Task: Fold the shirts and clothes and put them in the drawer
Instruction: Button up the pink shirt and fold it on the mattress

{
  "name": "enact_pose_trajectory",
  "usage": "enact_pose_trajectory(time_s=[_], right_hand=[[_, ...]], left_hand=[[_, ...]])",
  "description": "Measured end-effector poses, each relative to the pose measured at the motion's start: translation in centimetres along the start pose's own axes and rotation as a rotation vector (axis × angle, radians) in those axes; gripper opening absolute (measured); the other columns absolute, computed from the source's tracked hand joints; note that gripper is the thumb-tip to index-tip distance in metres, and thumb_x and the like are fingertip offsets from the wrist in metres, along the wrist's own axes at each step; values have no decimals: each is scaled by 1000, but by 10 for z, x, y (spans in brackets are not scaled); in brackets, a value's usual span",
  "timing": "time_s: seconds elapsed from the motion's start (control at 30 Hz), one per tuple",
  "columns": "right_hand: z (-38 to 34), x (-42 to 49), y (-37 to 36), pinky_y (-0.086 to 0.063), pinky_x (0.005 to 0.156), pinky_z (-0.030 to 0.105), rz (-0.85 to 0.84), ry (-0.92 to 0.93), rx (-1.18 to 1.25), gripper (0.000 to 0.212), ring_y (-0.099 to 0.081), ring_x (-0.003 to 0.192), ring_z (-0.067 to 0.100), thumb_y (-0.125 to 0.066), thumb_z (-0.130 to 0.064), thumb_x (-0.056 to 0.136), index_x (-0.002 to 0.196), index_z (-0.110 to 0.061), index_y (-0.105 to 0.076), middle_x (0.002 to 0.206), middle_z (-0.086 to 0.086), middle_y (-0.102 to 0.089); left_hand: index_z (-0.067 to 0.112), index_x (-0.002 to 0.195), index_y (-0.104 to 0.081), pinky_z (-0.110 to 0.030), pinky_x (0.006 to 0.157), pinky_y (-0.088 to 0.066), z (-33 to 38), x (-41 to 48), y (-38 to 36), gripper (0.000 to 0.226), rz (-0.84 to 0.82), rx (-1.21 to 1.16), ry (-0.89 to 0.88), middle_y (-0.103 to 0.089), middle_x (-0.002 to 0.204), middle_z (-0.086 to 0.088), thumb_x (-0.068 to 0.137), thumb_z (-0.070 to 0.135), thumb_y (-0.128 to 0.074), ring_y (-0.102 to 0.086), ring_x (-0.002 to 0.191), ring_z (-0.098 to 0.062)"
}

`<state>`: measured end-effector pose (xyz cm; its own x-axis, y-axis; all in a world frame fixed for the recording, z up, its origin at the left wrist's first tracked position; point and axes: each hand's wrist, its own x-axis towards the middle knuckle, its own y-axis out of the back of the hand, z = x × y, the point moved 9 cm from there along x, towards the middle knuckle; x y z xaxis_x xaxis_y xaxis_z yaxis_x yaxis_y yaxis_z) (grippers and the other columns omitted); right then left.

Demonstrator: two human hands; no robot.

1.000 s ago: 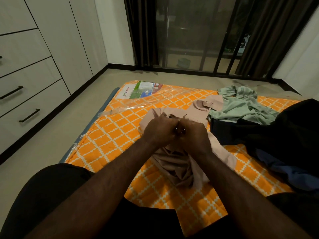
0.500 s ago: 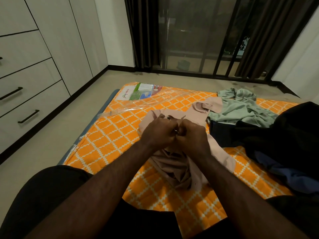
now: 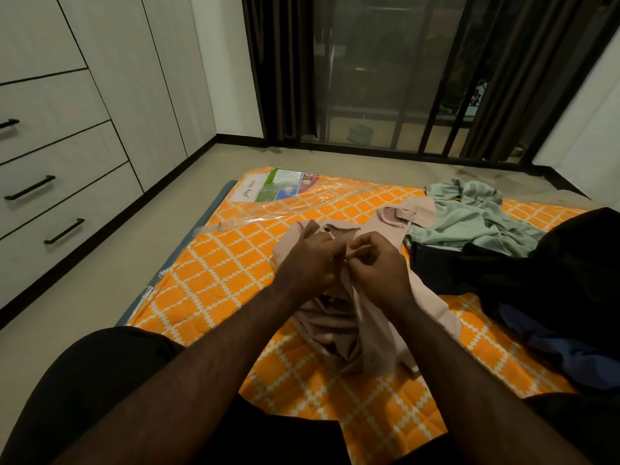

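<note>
A beige collared shirt (image 3: 365, 330) lies crumpled on the orange patterned mattress (image 3: 218, 280) in front of me. My left hand (image 3: 307, 263) and my right hand (image 3: 379, 266) meet over its upper part, and both pinch the front edges of the shirt close together near the collar. A pale green garment (image 3: 469, 219) is heaped behind the shirt to the right. A pile of black and dark blue clothes (image 3: 553, 290) covers the mattress at the right. Closed drawers (image 3: 50, 182) with black handles stand along the left wall.
A strip of bare floor (image 3: 117, 270) runs between the mattress and the drawers. Clear plastic wrap with a printed label (image 3: 278, 187) covers the mattress's far left corner. Dark curtains and a barred glass door (image 3: 385, 78) fill the far wall. My knees in black cloth frame the bottom.
My hands have stayed together at the shirt's front. The fingers have shifted slightly and the right hand's fingers have spread a little. The head view has tipped a bit.
</note>
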<state>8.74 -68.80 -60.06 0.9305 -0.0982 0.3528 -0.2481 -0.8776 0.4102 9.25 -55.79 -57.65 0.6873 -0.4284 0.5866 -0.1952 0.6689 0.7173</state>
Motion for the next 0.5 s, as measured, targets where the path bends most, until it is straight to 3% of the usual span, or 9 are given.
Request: enact_pose_trajectory(time_s=[0.07,0.1,0.17,0.23,0.27,0.33,0.43,0.5], right_hand=[[21,0,1,-62,78,41,31,-201,141,20,-72,91,18,-72,-6,89,105,-18,-66,95,0,-73],[29,0,1,-63,79,43,35,-269,179,22,-72,93,21,-73,-6,89,107,-17,-67,97,2,-74],[37,-2,-1,-64,76,39,16,-359,266,23,-74,94,25,-76,-2,88,107,-12,-69,96,7,-76],[39,-4,-3,-63,72,37,2,-409,372,20,-74,89,27,-78,2,86,101,-8,-69,94,12,-76],[41,-5,-4,-62,67,35,3,-428,415,19,-73,83,25,-78,3,86,97,-8,-66,91,13,-75],[40,-4,-4,-57,59,30,18,-429,409,23,-66,72,20,-75,2,88,89,-12,-57,83,13,-69],[45,0,-3,-54,66,38,54,-379,239,26,-60,73,21,-72,-7,92,87,-18,-49,80,9,-62],[45,1,-1,-53,66,39,81,-350,149,26,-58,73,19,-71,-11,93,86,-21,-48,79,5,-58]], left_hand=[[10,86,-68,-47,86,-52,-10,1,-4,12,-1,-24,24,-62,89,-3,82,0,-71,-55,81,-16],[10,86,-68,-43,87,-53,-12,1,-4,11,4,-52,32,-62,95,-4,83,0,-71,-58,87,-16],[10,88,-70,-22,90,-49,-13,1,-5,12,29,-75,49,-60,107,-7,83,-1,-73,-53,97,-8],[9,86,-72,-6,89,-38,-15,0,-4,14,62,-83,63,-58,107,-8,80,-3,-75,-46,96,-2],[9,86,-71,-5,83,-38,-18,0,-3,15,79,-90,83,-58,103,-7,79,-4,-76,-46,94,-2],[9,87,-68,-18,75,-44,-25,2,-3,15,115,-100,154,-57,96,-5,78,-1,-75,-50,89,-10],[7,95,-65,-31,66,-53,-39,-1,-2,16,166,-196,335,-63,83,-1,84,11,-76,-61,76,-16],[10,89,-69,-37,63,-56,-46,-5,-6,16,136,-290,435,-67,72,1,92,25,-72,-66,66,-14]])
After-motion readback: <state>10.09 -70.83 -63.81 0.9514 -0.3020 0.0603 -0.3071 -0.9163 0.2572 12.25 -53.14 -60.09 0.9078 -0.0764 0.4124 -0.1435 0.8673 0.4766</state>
